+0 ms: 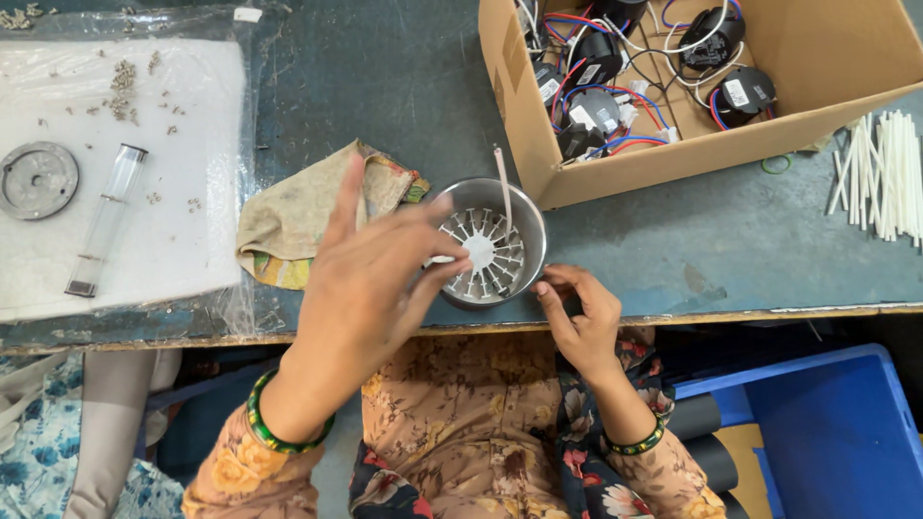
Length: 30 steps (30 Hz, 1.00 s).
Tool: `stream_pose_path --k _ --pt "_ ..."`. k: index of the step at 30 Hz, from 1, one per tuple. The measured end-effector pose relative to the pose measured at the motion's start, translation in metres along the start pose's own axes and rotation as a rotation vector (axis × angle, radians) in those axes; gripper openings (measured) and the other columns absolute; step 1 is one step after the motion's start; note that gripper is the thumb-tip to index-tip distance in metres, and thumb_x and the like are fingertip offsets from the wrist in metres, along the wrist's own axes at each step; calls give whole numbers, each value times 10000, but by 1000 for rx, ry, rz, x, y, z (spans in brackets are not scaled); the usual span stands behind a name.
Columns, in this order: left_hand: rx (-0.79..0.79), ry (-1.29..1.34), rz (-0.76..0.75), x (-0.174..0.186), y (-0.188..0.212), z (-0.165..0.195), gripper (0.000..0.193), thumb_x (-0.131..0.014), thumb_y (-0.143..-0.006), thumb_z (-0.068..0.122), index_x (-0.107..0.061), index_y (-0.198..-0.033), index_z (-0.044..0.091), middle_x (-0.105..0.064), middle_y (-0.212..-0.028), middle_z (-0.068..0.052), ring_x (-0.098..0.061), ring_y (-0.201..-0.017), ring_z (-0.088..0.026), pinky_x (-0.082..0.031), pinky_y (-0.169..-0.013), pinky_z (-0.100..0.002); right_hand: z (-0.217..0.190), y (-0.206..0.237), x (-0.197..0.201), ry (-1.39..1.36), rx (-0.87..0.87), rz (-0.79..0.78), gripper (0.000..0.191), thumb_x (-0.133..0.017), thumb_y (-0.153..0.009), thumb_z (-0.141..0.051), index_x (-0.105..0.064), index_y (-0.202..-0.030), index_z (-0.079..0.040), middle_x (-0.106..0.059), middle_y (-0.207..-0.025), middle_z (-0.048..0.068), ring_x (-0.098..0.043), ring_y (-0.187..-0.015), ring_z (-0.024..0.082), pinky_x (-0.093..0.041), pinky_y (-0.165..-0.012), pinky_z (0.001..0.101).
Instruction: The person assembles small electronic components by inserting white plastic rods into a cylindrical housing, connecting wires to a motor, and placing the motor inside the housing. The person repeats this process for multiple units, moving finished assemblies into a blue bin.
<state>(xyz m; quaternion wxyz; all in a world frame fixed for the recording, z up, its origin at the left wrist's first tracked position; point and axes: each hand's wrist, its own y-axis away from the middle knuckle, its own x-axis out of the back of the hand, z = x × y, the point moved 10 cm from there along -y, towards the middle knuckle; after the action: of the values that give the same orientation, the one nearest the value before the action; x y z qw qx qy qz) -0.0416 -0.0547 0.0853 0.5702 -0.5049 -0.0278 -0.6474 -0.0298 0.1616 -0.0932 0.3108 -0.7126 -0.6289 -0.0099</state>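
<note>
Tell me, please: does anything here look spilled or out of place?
Yes. Small metal parts lie scattered loose over the white foam sheet, not in any container. A crumpled cloth sits beside the metal cup that both hands work on.
</note>
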Motion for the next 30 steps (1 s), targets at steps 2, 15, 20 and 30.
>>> stream_pose_path --k 2,15,20,30 --pt "-45 -78 -9 0 -3 2 163 -807 -840 138 -660 -885 83 -739 -1001 -132 -689 -1132 -273 -198 -1242 -611 -2 0 -1 26 22 2 134 -708 -955 -11 -679 -1082 19 -741 -905 105 -727 -756 152 -551 -700 254" --pt "-93 -158 -66 2 -7 -4 302 -802 -891 346 -693 -1049 113 -717 -1026 -64 -684 -1083 -253 -224 -1195 -625 -25 -3 -4 124 147 11 87 -727 -919 10 -686 -994 -4 -732 -877 84 -681 -705 192 -525 -632 273" --pt "-39 57 -133 8 -1 -7 284 -723 -970 208 -693 -1246 148 -745 -1107 -13 -695 -1074 -209 -286 -1220 -560 -26 -2 -3 100 126 7 79 -723 -927 -1 -693 -1000 -8 -735 -876 77 -686 -728 190 -531 -648 273" --pt "13 190 -48 0 -5 -17 130 -755 -946 141 -731 -1074 139 -748 -955 29 -694 -931 -177 -348 -1204 -497 -24 0 -3 87 123 -5 72 -717 -935 -7 -700 -1005 4 -741 -905 94 -706 -757 188 -543 -666 272"
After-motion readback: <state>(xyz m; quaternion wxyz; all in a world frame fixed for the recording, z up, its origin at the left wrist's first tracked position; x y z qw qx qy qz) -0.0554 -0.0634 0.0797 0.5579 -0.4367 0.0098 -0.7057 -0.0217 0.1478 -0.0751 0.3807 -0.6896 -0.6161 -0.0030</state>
